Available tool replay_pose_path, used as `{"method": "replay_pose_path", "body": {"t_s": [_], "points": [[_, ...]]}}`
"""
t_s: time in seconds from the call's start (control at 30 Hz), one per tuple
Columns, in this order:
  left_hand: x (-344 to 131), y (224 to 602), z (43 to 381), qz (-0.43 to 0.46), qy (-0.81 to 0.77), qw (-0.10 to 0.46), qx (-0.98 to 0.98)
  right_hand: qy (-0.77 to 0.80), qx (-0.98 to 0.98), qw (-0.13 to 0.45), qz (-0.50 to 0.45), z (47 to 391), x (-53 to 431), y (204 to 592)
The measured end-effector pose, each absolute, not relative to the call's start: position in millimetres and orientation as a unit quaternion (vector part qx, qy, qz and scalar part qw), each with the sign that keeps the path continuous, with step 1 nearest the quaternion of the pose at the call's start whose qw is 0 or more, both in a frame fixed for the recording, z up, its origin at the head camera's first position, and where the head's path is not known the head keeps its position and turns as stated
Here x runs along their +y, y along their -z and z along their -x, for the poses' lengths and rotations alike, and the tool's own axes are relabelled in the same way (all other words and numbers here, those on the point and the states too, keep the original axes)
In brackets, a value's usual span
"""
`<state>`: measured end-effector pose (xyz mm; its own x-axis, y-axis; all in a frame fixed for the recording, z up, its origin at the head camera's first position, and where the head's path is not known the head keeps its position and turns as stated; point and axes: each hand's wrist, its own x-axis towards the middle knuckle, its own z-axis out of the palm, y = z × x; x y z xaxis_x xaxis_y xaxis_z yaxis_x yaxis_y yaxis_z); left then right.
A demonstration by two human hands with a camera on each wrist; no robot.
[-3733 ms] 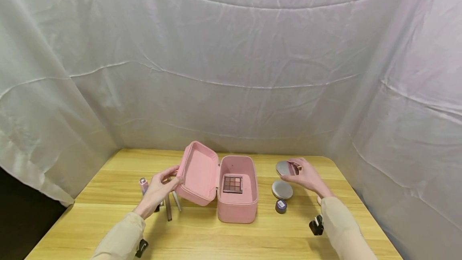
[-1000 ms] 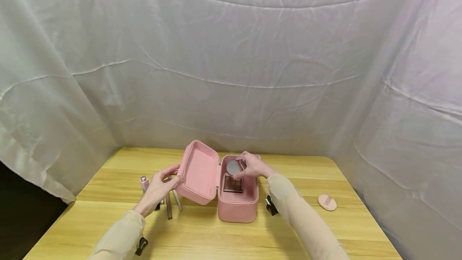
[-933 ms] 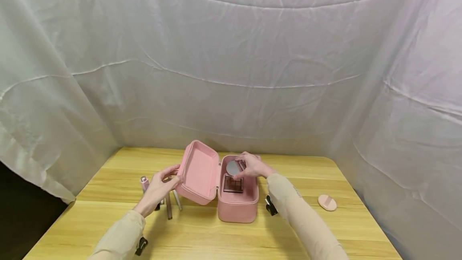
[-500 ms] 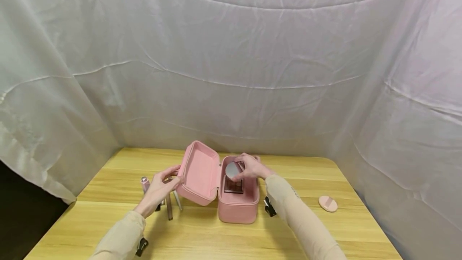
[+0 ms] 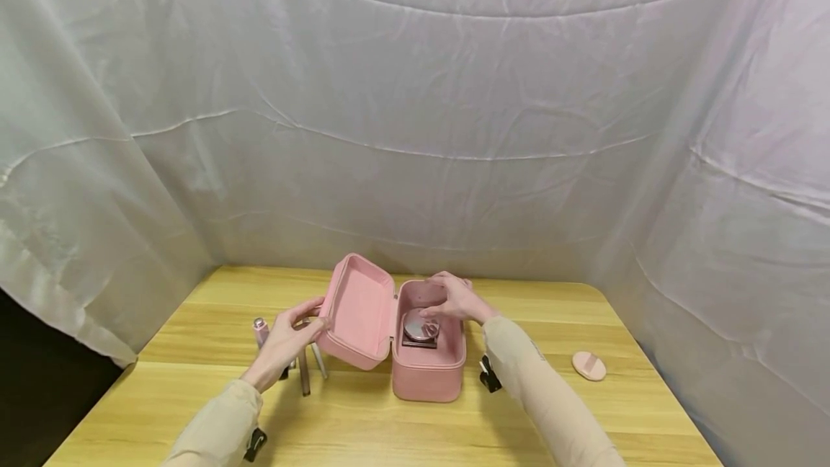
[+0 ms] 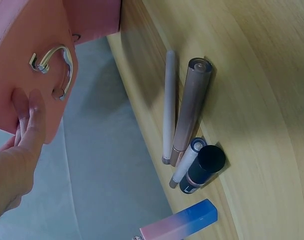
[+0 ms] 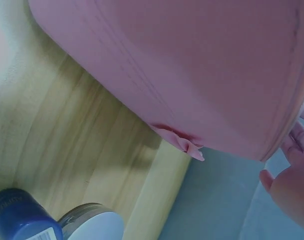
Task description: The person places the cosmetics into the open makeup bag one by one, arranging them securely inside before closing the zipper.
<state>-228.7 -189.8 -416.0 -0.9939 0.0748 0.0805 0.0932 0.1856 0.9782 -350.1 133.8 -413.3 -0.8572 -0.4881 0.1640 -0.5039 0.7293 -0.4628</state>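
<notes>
Left hand (image 5: 285, 341): thumb and fingers pinch the tilted lid (image 5: 359, 308)!
Round compact (image 5: 418, 325): there, on the palette (image 5: 418, 344) inside the pink case (image 5: 426, 385)!
Right hand (image 5: 459, 300): fingers wide, arched over the case.
Powder puff (image 5: 588, 365): far right, on the table (image 5: 389, 442).

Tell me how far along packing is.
Looks done: eyeshadow palette in the pink case, mirrored compact resting on it. In hand: the left hand holds the lid open; the right hand is over the compact, apparently not gripping it. Apparently left, outside the case: powder puff, blue jar, pale-topped round container, cosmetic tubes.
</notes>
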Motion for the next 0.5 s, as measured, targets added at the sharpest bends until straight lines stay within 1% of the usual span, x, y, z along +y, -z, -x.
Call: {"method": "replay_pose_path", "body": {"t_s": [0.13,0.37,0.5], "points": [[-189.8,416.4,229.1,0.051,0.638,0.007,-0.769,-0.265,-0.925,0.030,-0.271,349.1,136.0,416.4],[-189.6,416.9,229.0,0.052,0.637,0.006,-0.769,-0.312,-0.912,0.038,-0.262,341.4,140.0,419.3],[-189.4,417.2,228.7,0.055,0.637,0.008,-0.769,-0.361,-0.897,0.069,-0.245,332.6,143.1,422.3]]}}
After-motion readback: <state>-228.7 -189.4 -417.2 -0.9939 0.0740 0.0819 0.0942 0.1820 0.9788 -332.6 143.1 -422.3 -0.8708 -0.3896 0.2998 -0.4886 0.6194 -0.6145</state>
